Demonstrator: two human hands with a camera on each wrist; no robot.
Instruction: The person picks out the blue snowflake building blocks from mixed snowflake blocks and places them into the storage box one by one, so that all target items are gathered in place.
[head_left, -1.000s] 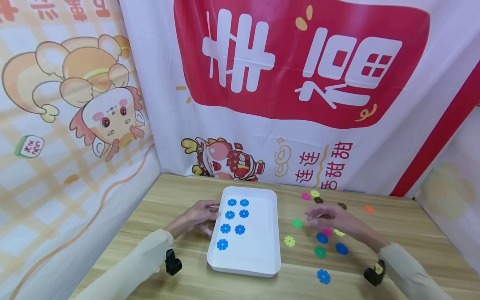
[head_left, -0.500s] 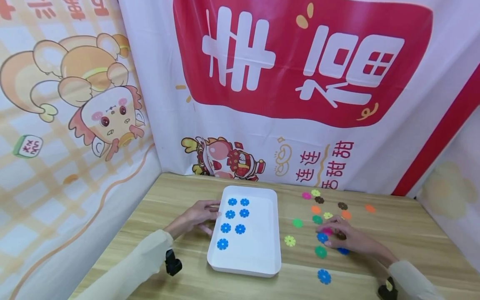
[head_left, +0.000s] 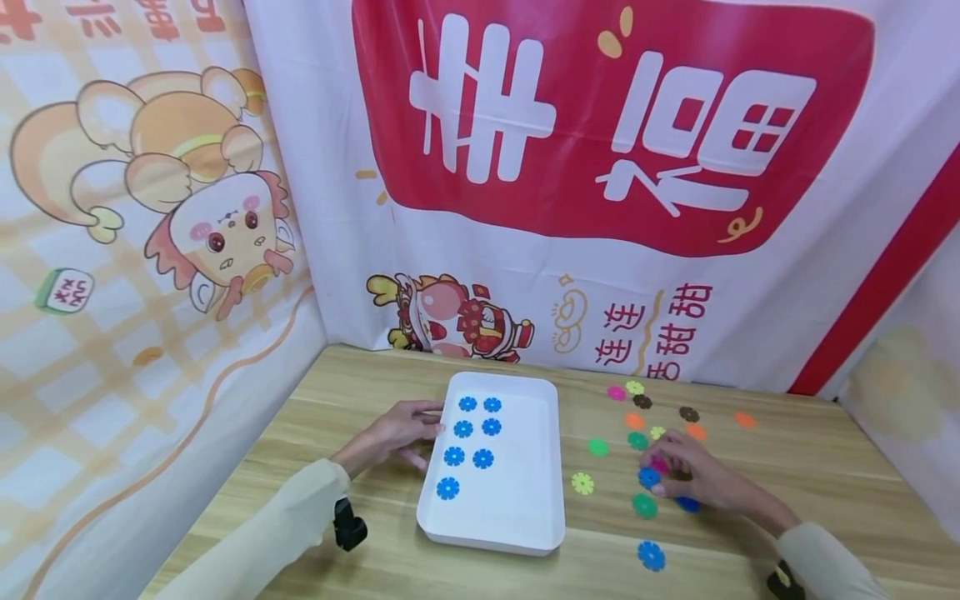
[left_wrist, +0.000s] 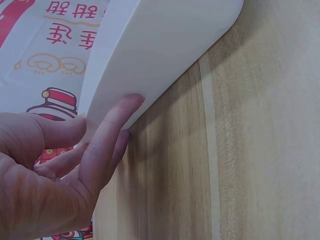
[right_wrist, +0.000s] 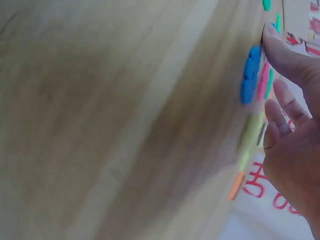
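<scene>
One blue disc under my right fingertips, tray to its left

My right hand [head_left: 693, 477] rests on the desk [head_left: 787, 475] well right of the white tray [head_left: 525, 517], its fingers curled in a grip pinching a blue snowflake disc [head_left: 648, 477] beside a pink one [head_left: 658, 463]. From that disc the tray lies straight left, long axis running away from me. My left hand [head_left: 390, 433] steadies the tray's left wall, fingers relaxed and straight.

Blue flower discs [head_left: 476, 433], white tray [head_left: 525, 517]
</scene>
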